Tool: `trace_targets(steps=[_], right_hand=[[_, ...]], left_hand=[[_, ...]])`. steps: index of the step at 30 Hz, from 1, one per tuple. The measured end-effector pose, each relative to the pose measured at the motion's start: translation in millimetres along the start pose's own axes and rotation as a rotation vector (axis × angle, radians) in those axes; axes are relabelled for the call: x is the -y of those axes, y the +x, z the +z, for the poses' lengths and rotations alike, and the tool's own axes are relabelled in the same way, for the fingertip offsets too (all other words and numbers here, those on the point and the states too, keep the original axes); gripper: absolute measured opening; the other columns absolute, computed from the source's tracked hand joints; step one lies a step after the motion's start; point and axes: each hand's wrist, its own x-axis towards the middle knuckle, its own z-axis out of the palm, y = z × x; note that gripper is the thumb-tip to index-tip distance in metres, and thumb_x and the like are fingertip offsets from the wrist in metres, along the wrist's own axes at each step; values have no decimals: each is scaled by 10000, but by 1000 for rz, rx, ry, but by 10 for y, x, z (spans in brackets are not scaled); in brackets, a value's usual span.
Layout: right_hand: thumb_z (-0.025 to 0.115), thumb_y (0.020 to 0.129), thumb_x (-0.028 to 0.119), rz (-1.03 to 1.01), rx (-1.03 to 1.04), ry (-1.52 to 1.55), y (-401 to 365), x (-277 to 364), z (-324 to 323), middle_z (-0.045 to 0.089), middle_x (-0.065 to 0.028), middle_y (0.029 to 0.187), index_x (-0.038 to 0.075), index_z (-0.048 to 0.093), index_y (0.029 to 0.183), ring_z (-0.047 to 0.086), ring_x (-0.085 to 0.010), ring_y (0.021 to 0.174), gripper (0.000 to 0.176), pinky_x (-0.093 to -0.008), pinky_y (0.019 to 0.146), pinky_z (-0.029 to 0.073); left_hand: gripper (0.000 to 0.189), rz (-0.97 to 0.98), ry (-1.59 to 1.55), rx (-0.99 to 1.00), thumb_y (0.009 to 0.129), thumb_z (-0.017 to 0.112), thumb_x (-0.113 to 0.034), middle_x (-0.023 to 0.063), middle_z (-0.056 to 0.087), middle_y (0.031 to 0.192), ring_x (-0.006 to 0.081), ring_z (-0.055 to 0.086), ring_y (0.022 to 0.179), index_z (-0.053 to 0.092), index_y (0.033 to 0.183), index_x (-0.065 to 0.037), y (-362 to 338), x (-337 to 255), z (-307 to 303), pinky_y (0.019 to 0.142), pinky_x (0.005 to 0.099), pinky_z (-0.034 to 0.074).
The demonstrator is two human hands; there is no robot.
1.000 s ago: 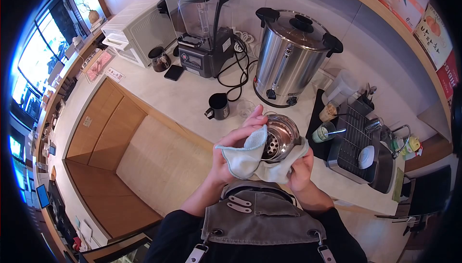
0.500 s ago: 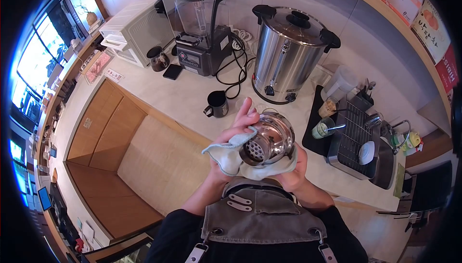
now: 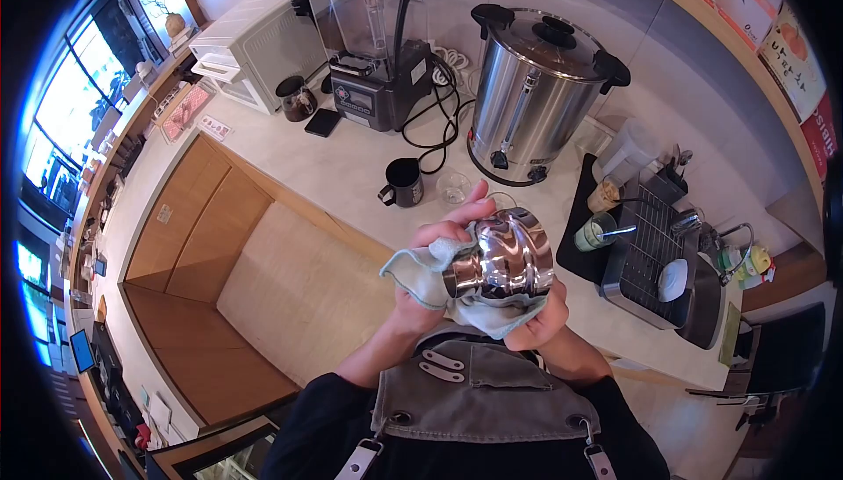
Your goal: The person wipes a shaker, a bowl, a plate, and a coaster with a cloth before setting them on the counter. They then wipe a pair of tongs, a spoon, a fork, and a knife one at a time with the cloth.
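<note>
A shiny steel cocktail shaker strainer top [image 3: 514, 252] is held in front of my apron, lying sideways with its narrow end to the left. A pale blue-grey cloth [image 3: 417, 276] wraps its underside and left end. My left hand [image 3: 421, 256] is closed around the cloth at the narrow end, index finger stretched along the far side. My right hand [image 3: 543, 315] grips the wide end from below through the cloth; part of its fingers is hidden. Beyond them on the counter are a black mug [image 3: 404, 183] and a clear glass [image 3: 454, 187].
A large steel urn [image 3: 536, 93] and a blender [image 3: 373, 67] with loose cables stand along the wall. To the right are glasses on a black mat [image 3: 575, 256], a drying rack [image 3: 650, 247] and a sink [image 3: 702, 304]. A wooden-sided recess [image 3: 290, 287] opens left.
The strainer top has turned in my hands, so its perforated end no longer faces me and its side shows. My hands have moved slightly right in view.
</note>
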Motion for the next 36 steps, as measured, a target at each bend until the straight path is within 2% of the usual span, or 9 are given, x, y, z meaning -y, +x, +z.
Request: trace_targets(steps=[8,16,21,24,27,31,33,35,36], right_hand=[[639,755,6,-41,-37,-159,-6,-126,-42,668,-246,1023,-125,625,1033,668,-418,906,308,-439,836,528],[648,798,44,108,-57,64,-60,-213,-15,676,-166,921,-97,630,1056,673,-216,771,294,-308,687,522],[632,894,35,576,-67,692,-294,-277,206,665,-74,1121,-44,571,1200,607,-130,1031,322,-283,919,458],[618,901,36,615,25,791,-239,-401,112,667,-71,1089,-47,574,1197,609,-122,1007,310,-280,906,464],[579,861,3,461,124,465,-305,-636,98,685,-78,1037,-72,583,1153,629,-121,922,302,-280,813,499],[636,755,-7,173,91,54,-450,-932,151,673,-131,843,-51,648,1013,660,-229,712,262,-328,662,516],[726,674,35,80,0,-74,-376,-893,207,638,-150,779,-21,679,939,641,-321,675,275,-359,635,513],[768,648,67,-33,67,-275,-344,-995,67,650,-141,787,-21,686,956,648,-296,668,330,-366,621,514],[764,667,74,46,67,-213,-303,-941,23,696,-153,864,-43,696,1022,686,-292,723,380,-359,671,543]], left_hand=[[355,-74,34,-50,972,615,-256,244,410,1492,389,222,1479,488,1243,-67,-41,13,-25,1199,517,162],[567,-183,4,-177,1003,545,-351,206,254,1592,298,280,1464,397,1427,-4,-87,115,70,1191,429,244],[551,-243,-103,-157,1003,506,-420,241,360,1527,296,437,1371,489,1323,28,-2,247,-200,1059,401,442],[517,-394,-193,-75,996,514,-417,162,348,1549,353,311,1443,490,1364,-54,75,284,-469,1182,528,286],[488,-452,-545,-436,1033,451,-399,215,420,1493,280,460,1355,525,1264,25,130,277,-166,1029,423,486],[503,-499,-708,-366,1061,381,-340,134,363,1547,237,368,1419,399,1460,-32,-82,497,-319,1155,440,341],[485,-416,300,-95,996,546,-341,109,538,1380,197,541,1244,502,1360,-24,-609,617,-390,986,355,479],[426,-962,306,-377,960,581,-226,64,568,1316,162,561,1139,527,1337,-35,-851,749,-357,965,315,466],[416,-673,991,76,974,558,-182,53,562,1312,144,538,1147,513,1364,-45,-1036,876,-530,994,318,445]])
